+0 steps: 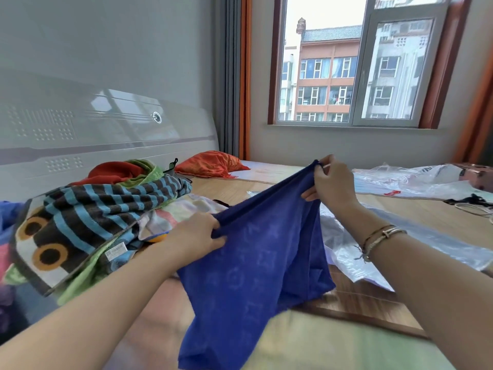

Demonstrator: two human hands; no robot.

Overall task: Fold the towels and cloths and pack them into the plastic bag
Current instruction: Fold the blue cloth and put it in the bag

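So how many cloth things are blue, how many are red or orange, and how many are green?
Blue: 2, the plain dark blue towel held by both hands, and the blue-and-brown striped towel.
Red or orange: 2, the red cloth in the pile and the orange pillow.
Green: 1, the green towel.
Total: 5

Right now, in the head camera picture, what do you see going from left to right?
Striped towel → left hand → blue towel → right hand → plastic bag.
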